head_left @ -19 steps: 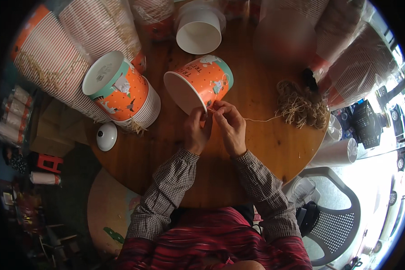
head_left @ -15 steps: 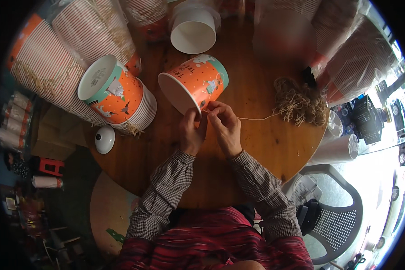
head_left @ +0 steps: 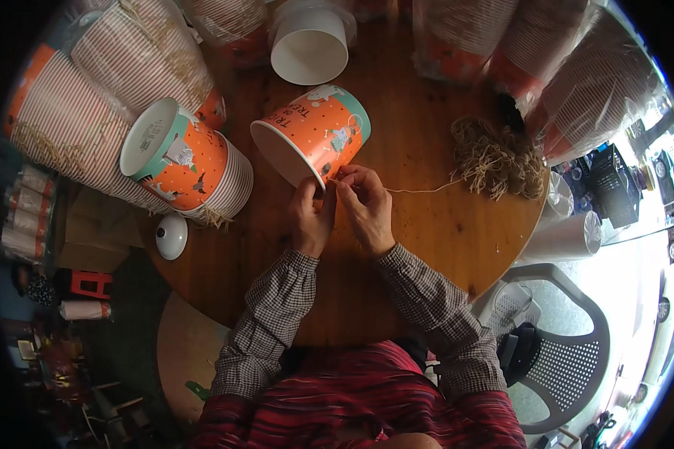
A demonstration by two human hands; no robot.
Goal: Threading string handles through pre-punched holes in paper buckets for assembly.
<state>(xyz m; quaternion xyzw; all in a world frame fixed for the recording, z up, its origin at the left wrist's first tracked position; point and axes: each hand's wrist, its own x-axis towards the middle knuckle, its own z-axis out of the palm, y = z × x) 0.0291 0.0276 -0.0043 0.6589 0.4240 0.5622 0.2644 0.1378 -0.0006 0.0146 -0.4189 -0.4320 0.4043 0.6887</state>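
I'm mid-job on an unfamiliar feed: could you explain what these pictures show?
There is no machine: the view comes from the left fisheye camera on a person's head, looking down, so straight edges bend. The bare left hand is at the rim of an orange bucket lying on its side; whether it grips is unclear. The right hand pinches string that runs to a tangled bundle. Also on the round wooden table: a nested bucket stack, a white lid, a white tub and plastic-wrapped stacks.
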